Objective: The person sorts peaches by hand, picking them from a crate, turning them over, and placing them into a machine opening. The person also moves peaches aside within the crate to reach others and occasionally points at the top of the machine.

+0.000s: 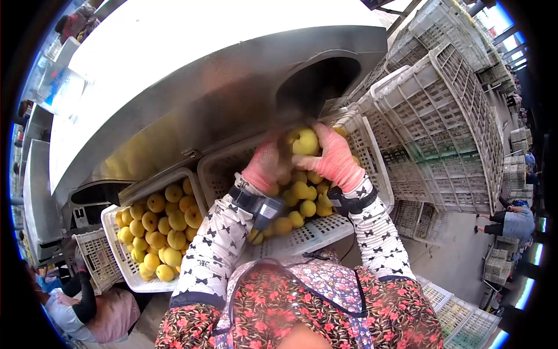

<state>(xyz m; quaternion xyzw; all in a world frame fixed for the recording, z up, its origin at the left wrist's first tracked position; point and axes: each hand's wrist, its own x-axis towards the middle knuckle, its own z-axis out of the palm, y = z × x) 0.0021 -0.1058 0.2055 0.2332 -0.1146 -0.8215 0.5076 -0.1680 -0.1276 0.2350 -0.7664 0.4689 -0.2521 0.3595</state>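
Both hands wear pink gloves and are over a white crate [317,232] partly filled with yellow round fruit [299,189]. My right hand [333,157] has its fingers curved around a yellow fruit [305,142] near the crate's far side. To its left, my left hand [266,164] reaches down at the fruit; its fingertips are blurred, and what they hold, if anything, cannot be made out. Dark devices are strapped on both wrists, over patterned white sleeves.
A second white crate [110,232] full of yellow fruit stands at the left. A metal machine [232,75] with a dark opening [317,84] rises beyond the crates. Tall crate stacks [436,128] stand at the right. One person [96,311] is at lower left, another [514,224] far right.
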